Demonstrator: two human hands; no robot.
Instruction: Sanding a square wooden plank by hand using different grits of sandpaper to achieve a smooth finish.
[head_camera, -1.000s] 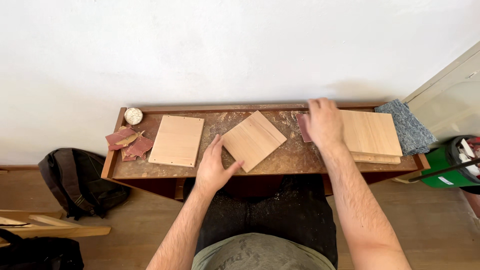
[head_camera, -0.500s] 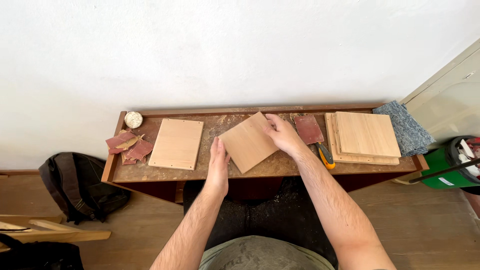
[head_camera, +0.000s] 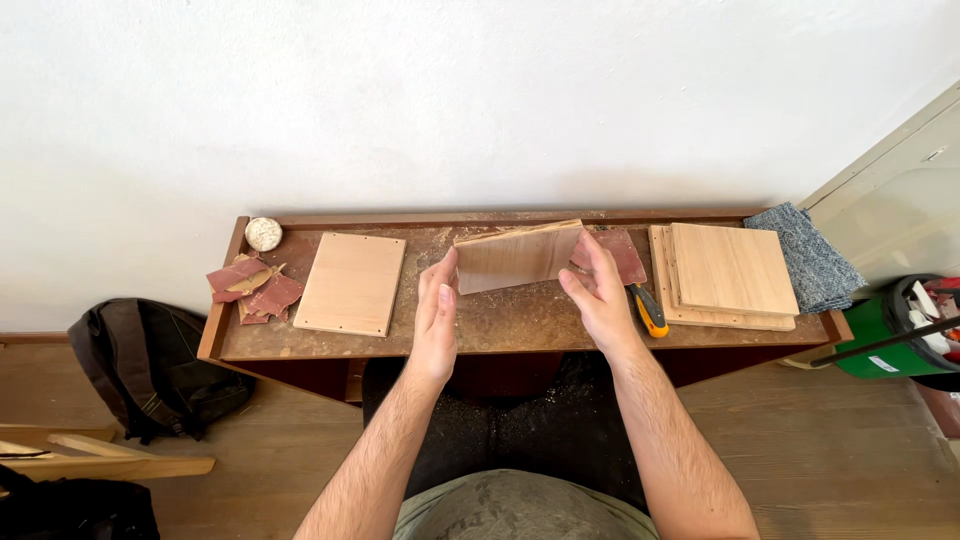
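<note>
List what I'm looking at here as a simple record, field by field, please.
Setting: brown workbench against a white wall
Left hand: flat against the left edge of the wooden panel
Right hand: gripping the panel's right edge
Panel state: lifted off the bench, tilted on edge
Left of the hands: another wooden panel, red sandpaper scraps, a small round whitish object
Right of the hands: red sandpaper sheet, yellow-handled tool, stack of wooden panels, grey cloth
Floor: dark backpack
</note>
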